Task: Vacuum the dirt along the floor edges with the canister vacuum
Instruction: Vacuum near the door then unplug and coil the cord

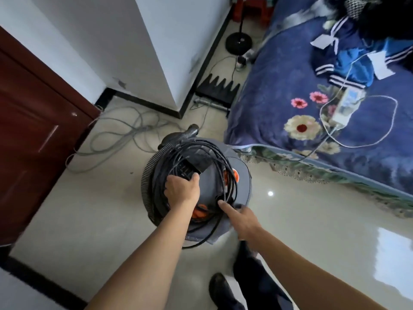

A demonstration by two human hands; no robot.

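Note:
A round grey canister vacuum (240, 175) with orange clips stands on the pale tiled floor in the middle of the view. A black power cord (225, 162) is coiled on its lid, and a ribbed grey hose (147, 173) wraps its left side. My left hand (182, 190) grips the black handle (196, 163) on top of the canister. My right hand (241, 219) reaches to the lid's near edge, its index finger straight and touching the cord. Whether its other fingers hold anything is blurred.
A bed with a blue floral blanket (279, 101) fills the right side, with clothes and a white power strip on it. A dark red door (33, 121) is at the left. Loose grey cables (125, 133) lie by the black skirting (145, 101). A fan base (238, 42) and black rack (218, 89) stand beyond.

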